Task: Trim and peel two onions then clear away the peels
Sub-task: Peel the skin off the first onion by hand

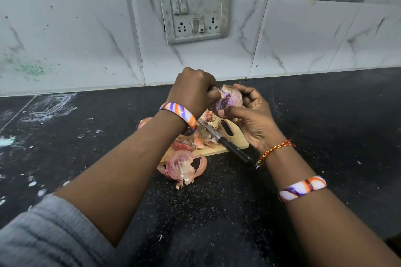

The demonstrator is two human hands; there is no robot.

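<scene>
- Well, the right hand (249,119) cups the onion (227,98) (half peeled) above the cutting board (236,138).
- Left hand (193,91) pinches its skin.
- Knife (225,142) lies across the board's near edge.

One view only, head-worn cam, wide-angle. Looks fwd and down from above the forearms, across a black speckled stone countertop (227,212) toward a white marble-pattern tiled wall (86,34) straight ahead. Close-up: both arms enter from bottom edge, left hand (191,91) and right hand (249,119) near frame centre, meeting just above a pale wooden chopping board (236,136). Grey switch-and-socket plate (195,13) sits upper centre, roughly at lens axis, so facing nearly square to wall. Tile lines bow toward edges, esp. top corners: lens distortion. Grey sleeve (43,234) fills bottom-left corner, very near cam. No 2nd view, so no overlap to report.
</scene>
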